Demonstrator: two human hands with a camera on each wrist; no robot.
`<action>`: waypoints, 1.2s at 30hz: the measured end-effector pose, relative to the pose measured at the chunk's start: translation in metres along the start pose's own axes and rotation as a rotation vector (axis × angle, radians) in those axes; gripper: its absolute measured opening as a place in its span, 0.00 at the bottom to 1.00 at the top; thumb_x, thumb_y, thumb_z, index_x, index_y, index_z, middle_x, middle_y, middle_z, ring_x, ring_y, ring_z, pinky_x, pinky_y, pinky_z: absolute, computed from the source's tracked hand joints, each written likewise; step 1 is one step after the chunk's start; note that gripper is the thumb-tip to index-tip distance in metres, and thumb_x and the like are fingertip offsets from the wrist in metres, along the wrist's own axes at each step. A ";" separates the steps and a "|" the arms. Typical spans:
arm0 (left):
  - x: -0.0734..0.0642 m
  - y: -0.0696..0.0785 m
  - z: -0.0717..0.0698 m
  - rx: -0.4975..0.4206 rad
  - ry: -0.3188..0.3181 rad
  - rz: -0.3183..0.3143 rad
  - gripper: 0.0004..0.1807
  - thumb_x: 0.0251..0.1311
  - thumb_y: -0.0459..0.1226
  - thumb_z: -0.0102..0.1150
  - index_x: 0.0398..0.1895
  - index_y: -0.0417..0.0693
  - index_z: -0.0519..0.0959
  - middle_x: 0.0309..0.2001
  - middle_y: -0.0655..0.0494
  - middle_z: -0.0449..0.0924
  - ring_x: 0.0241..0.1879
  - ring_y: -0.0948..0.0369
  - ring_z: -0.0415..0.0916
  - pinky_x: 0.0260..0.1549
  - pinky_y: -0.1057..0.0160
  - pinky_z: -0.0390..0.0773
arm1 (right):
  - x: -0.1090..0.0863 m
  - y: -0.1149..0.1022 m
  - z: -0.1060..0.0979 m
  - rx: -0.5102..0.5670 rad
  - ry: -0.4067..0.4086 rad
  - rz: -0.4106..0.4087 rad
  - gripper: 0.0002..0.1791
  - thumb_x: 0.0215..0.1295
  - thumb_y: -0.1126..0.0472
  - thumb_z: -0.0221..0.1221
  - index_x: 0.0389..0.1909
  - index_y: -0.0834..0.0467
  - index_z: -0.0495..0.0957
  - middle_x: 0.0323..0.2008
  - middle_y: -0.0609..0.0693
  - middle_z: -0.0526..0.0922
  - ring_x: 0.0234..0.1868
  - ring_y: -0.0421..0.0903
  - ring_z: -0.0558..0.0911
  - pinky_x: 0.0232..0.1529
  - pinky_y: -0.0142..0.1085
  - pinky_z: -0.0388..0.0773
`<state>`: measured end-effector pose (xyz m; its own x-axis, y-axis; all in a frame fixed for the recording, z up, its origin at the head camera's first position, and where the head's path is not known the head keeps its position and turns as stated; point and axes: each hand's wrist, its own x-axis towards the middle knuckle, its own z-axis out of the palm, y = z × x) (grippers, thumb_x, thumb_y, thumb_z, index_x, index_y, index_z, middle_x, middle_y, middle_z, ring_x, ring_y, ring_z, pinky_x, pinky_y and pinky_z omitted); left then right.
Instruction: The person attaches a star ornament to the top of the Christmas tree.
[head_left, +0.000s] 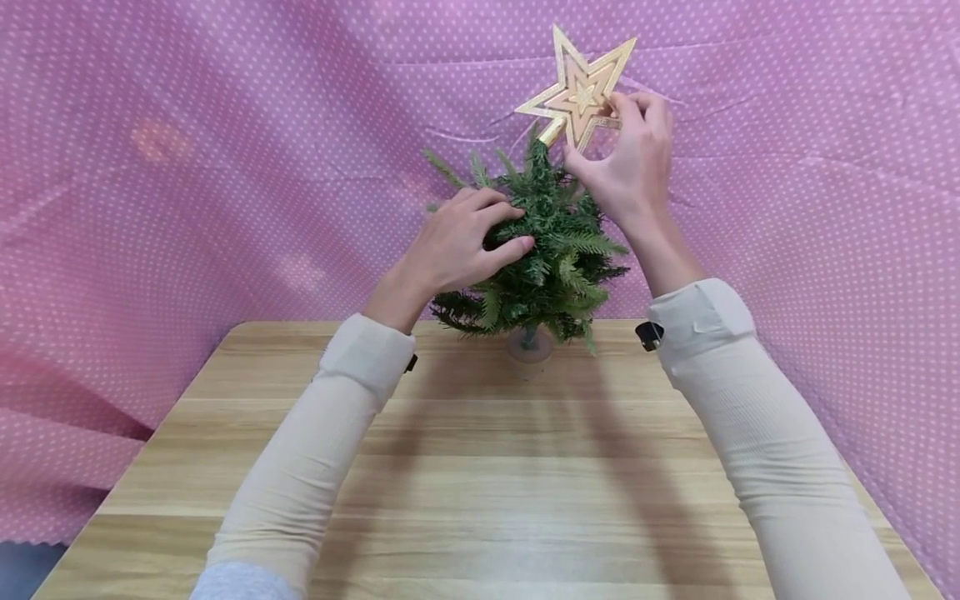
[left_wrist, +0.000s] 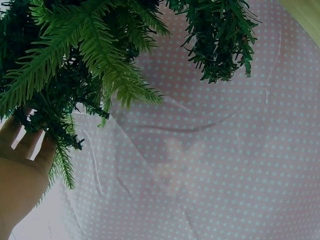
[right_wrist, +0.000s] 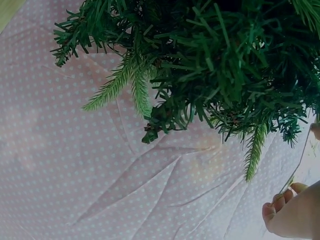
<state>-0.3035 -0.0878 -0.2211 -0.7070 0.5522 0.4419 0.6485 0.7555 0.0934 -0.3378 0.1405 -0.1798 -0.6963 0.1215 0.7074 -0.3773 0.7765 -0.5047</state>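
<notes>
A small artificial Christmas tree (head_left: 555,242) stands upright on the table, its green branches filling the upper part of both wrist views. My left hand (head_left: 468,237) holds the tree from its left side, thumb and fingers among the upper branches. In the left wrist view, the fingertips of that hand (left_wrist: 25,165) disappear behind the needles. A gold star topper (head_left: 582,96) with nested star outlines sits tilted at the treetop, its gold tube (head_left: 552,132) right at the tip. My right hand (head_left: 633,158) pinches the star by its right-hand points; at the right wrist view's edge, this hand (right_wrist: 292,210) grips the star's thin edge.
The tree's round base (head_left: 530,344) rests near the far edge of the wooden table (head_left: 480,483). A pink cloth (head_left: 300,167) with white dots hangs behind the table and along both sides. Dark wrist devices (head_left: 649,335) show beside the rolled cuffs.
</notes>
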 end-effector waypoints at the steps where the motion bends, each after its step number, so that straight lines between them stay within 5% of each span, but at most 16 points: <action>1: 0.000 0.000 0.000 0.000 -0.002 0.000 0.35 0.70 0.65 0.46 0.67 0.55 0.77 0.67 0.53 0.72 0.66 0.53 0.66 0.64 0.47 0.67 | 0.000 0.000 0.000 -0.004 0.002 -0.008 0.38 0.57 0.49 0.71 0.67 0.61 0.73 0.61 0.53 0.69 0.66 0.44 0.65 0.67 0.27 0.56; 18: 0.001 0.001 0.002 0.005 -0.005 -0.004 0.35 0.70 0.65 0.46 0.67 0.55 0.77 0.68 0.52 0.72 0.68 0.52 0.65 0.67 0.48 0.65 | 0.002 0.005 0.001 -0.001 0.009 -0.070 0.37 0.57 0.55 0.71 0.67 0.61 0.73 0.67 0.51 0.67 0.68 0.43 0.63 0.67 0.26 0.55; 36: 0.004 0.001 0.002 0.002 -0.003 0.002 0.34 0.70 0.64 0.47 0.67 0.54 0.78 0.68 0.51 0.72 0.68 0.52 0.65 0.67 0.47 0.65 | 0.007 0.003 -0.002 -0.023 0.030 -0.202 0.37 0.56 0.57 0.72 0.66 0.63 0.73 0.60 0.57 0.70 0.62 0.50 0.66 0.66 0.32 0.60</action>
<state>-0.3058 -0.0843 -0.2208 -0.7068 0.5546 0.4391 0.6491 0.7553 0.0908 -0.3419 0.1449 -0.1752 -0.5896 -0.0202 0.8074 -0.4930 0.8009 -0.3400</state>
